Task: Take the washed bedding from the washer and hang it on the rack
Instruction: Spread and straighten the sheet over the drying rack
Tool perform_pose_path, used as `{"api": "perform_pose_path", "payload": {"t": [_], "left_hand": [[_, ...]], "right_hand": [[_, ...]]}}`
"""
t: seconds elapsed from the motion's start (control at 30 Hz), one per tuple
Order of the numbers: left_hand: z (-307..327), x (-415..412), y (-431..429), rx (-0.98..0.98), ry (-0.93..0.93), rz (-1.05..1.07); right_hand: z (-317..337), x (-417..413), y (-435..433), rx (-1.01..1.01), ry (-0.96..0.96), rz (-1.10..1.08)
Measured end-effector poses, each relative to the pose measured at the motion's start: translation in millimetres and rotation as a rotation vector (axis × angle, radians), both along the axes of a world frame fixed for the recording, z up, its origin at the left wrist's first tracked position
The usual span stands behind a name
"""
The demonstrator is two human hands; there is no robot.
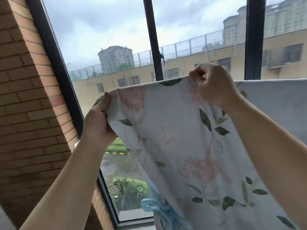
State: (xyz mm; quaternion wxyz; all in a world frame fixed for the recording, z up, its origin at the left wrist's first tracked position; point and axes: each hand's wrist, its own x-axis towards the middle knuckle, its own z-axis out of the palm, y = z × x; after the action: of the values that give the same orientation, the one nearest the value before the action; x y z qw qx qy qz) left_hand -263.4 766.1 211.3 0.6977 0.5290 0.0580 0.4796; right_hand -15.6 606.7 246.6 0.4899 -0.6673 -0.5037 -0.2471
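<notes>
A white sheet [174,130] printed with pink flowers and green leaves hangs in front of me, draped over something along its top edge; the rack itself is hidden under the cloth. My left hand [98,120] grips the sheet's left end, thumb on the near side. My right hand [212,83] pinches the top fold near the middle. More of the sheet [274,100] stretches away to the right along the same line.
A large black-framed window [154,47] stands right behind the sheet. A brick wall [28,97] closes off the left side. A light blue plastic hanger or clip [156,208] shows low down beside the cloth. Buildings and greenery lie outside.
</notes>
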Motion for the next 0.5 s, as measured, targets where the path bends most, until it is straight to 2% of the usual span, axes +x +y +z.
{"api": "perform_pose_path", "payload": {"t": [0.1,0.23,0.37,0.5], "left_hand": [[17,-22,17,-0.009,-0.088,0.025],[21,-45,42,-0.081,-0.138,0.019],[-3,-50,67,-0.179,-0.049,-0.036],[-34,-46,72,-0.218,0.017,0.035]], "right_hand": [[16,-27,14,0.045,0.002,0.045],[21,-57,42,-0.02,-0.032,0.038],[8,-66,58,-0.141,-0.081,0.007],[-12,-57,58,-0.374,-0.099,-0.009]]}}
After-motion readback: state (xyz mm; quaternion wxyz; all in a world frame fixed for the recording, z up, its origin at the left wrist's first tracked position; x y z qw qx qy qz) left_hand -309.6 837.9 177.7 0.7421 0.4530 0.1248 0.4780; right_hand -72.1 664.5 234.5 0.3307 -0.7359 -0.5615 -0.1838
